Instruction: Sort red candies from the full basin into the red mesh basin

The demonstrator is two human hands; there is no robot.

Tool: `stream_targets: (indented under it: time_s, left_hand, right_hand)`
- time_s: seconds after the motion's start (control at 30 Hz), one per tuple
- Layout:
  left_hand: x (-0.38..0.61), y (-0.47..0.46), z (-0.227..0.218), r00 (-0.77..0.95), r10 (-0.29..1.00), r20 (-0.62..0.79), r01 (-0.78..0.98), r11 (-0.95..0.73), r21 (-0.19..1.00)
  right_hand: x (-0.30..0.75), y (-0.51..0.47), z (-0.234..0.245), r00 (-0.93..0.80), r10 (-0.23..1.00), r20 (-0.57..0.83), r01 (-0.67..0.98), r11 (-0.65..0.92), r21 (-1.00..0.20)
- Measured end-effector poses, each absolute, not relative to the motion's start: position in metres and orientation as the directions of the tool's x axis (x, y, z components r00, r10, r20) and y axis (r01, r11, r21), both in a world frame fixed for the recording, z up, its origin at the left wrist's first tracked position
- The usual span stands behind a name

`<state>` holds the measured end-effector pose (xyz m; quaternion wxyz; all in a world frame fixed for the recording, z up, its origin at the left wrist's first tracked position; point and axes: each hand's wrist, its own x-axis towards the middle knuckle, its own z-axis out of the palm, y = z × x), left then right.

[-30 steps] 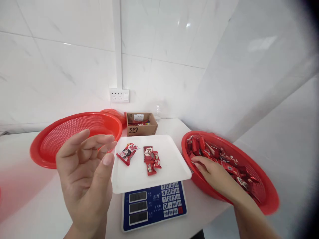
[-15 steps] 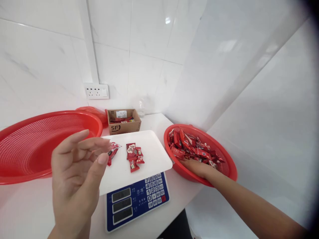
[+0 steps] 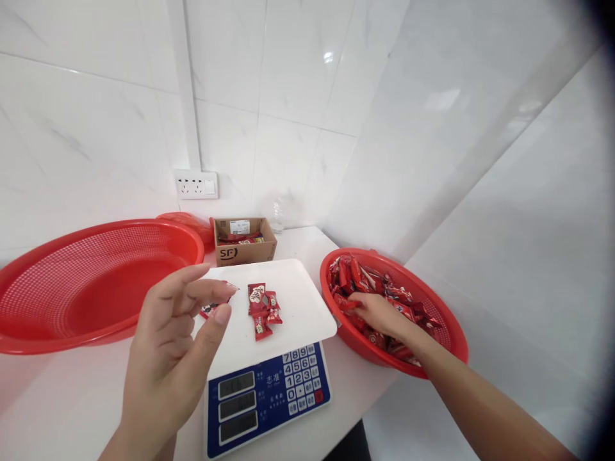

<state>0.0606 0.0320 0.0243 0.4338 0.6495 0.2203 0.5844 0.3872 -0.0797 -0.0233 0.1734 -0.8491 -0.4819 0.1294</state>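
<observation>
My left hand (image 3: 168, 358) is raised in front of the scale's white tray (image 3: 298, 307), fingers loosely curled and apart, holding nothing. It partly hides one red candy packet (image 3: 207, 310) on the tray. Several more red candy packets (image 3: 262, 310) lie in the tray's middle. My right hand (image 3: 382, 315) reaches into the right red basket (image 3: 451, 349), which is full of red candy packets (image 3: 379, 285). Its fingers curl among the packets, and I cannot make out whether they grip one.
A blue electronic scale (image 3: 269, 397) with keypad and displays sits at the table's front edge. A large red mesh basket (image 3: 91, 282) stands at the left. A small cardboard box (image 3: 245, 240) with packets is by the wall, below a wall socket (image 3: 196, 184).
The view has shifted slightly. My left hand has drifted right and lower, over the tray's left side. My right hand has stayed in the right basket and moved a little among the packets.
</observation>
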Motion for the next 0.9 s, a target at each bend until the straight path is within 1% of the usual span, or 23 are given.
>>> stream_targets:
  time_s: [0.07, 0.1, 0.17, 0.27, 0.33, 0.37, 0.43, 0.5, 0.53, 0.6, 0.7, 0.8, 0.9]
  left_hand:
    - [0.060, 0.034, 0.024, 0.252, 0.779, 0.574, -0.176, -0.547, 0.819]
    - [0.060, 0.035, 0.023, 0.294, 0.763, 0.576, -0.137, -0.563, 0.815]
    - [0.063, 0.036, 0.021, 0.408, 0.717, 0.566, -0.043, -0.604, 0.796]
    - [0.073, 0.035, 0.017, 0.586, 0.629, 0.511, 0.048, -0.657, 0.753]
    - [0.082, 0.033, 0.013, 0.671, 0.571, 0.473, 0.066, -0.681, 0.729]
    - [0.087, 0.032, 0.010, 0.696, 0.553, 0.458, 0.071, -0.688, 0.723]
    - [0.093, 0.032, 0.007, 0.711, 0.540, 0.450, 0.065, -0.689, 0.722]
    - [0.095, 0.034, 0.007, 0.690, 0.553, 0.466, 0.024, -0.662, 0.749]
    - [0.094, 0.035, 0.009, 0.681, 0.566, 0.465, -0.008, -0.629, 0.777]
    - [0.090, 0.038, 0.014, 0.683, 0.590, 0.430, -0.082, -0.522, 0.849]
    - [0.084, 0.043, 0.021, 0.732, 0.587, 0.347, -0.165, -0.340, 0.926]
    - [0.080, 0.047, 0.023, 0.765, 0.555, 0.326, -0.192, -0.287, 0.939]
    - [0.078, 0.048, 0.021, 0.808, 0.505, 0.304, -0.165, -0.302, 0.939]
  right_hand:
    - [0.384, -0.076, -0.013, 0.524, 0.851, 0.025, 0.758, -0.453, -0.468]
    - [0.380, -0.074, -0.008, 0.528, 0.847, 0.062, 0.753, -0.434, -0.494]
    - [0.366, -0.070, 0.001, 0.519, 0.847, 0.117, 0.748, -0.384, -0.542]
    - [0.331, -0.064, 0.011, 0.460, 0.875, 0.147, 0.741, -0.288, -0.607]
    - [0.304, -0.059, 0.017, 0.391, 0.909, 0.143, 0.725, -0.209, -0.656]
    - [0.291, -0.057, 0.019, 0.325, 0.937, 0.125, 0.697, -0.148, -0.701]
    - [0.269, -0.052, 0.025, 0.202, 0.972, 0.122, 0.652, -0.041, -0.757]
    - [0.257, -0.049, 0.029, 0.123, 0.984, 0.128, 0.596, 0.030, -0.802]
    - [0.254, -0.047, 0.030, 0.083, 0.989, 0.125, 0.549, 0.059, -0.834]
    - [0.253, -0.044, 0.031, -0.032, 0.994, 0.101, 0.387, 0.105, -0.916]
    - [0.255, -0.041, 0.025, -0.238, 0.969, 0.065, 0.111, 0.093, -0.989]
    - [0.255, -0.038, 0.014, -0.294, 0.955, 0.044, -0.055, 0.029, -0.998]
    - [0.252, -0.038, 0.006, -0.295, 0.955, 0.026, -0.129, -0.012, -0.992]
